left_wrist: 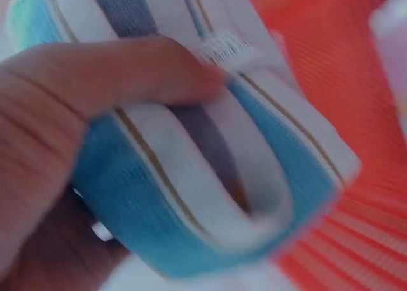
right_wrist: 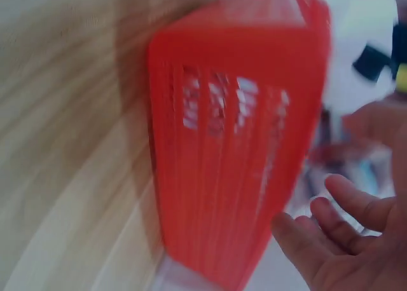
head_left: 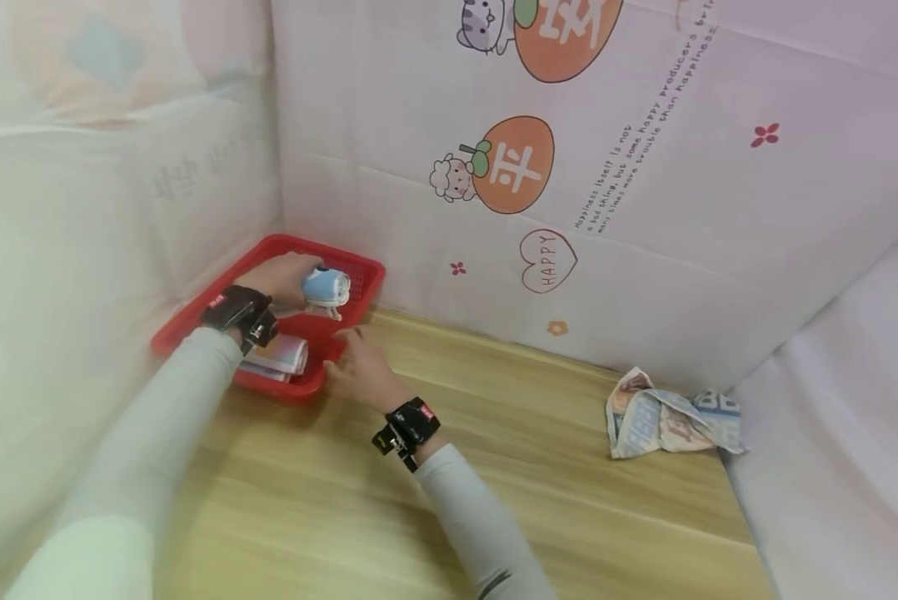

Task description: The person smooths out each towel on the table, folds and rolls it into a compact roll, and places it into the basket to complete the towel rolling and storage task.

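My left hand (head_left: 282,277) grips a folded towel (head_left: 325,287) with blue, white and grey stripes, over the inside of a red plastic basket (head_left: 371,268). In the left wrist view the thumb presses across the towel (left_wrist: 184,215), and a small white label (left_wrist: 226,49) shows on it. My right hand (head_left: 364,367) is at the basket's right side, fingers spread towards the rim and nothing in them. In the right wrist view those fingers are close to the top edge of the slotted basket wall (right_wrist: 216,176). A folded pink and white cloth (head_left: 290,357) lies in the basket's near part.
A crumpled cloth (head_left: 670,423) with printed letters lies at the right end of the wooden table (head_left: 509,433). Printed white sheeting (head_left: 419,108) stands behind and on both sides, and the basket is in the far left corner against it.
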The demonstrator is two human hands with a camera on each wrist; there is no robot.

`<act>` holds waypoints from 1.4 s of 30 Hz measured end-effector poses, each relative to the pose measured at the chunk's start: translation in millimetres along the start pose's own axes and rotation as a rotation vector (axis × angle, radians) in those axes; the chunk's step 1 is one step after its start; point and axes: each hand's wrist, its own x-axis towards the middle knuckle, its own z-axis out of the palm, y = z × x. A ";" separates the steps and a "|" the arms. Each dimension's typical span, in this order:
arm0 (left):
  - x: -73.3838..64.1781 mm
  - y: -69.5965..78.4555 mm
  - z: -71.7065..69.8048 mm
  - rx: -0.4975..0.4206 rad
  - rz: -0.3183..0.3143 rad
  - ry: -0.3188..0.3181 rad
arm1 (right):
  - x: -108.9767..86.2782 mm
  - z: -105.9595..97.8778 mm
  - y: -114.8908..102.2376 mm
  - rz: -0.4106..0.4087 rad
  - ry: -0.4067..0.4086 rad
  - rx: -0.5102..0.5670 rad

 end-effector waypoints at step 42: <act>7.1 -53.7 33.0 -0.113 -0.301 -0.399 | 0.8 8.3 -7.8 -0.103 -0.034 -0.129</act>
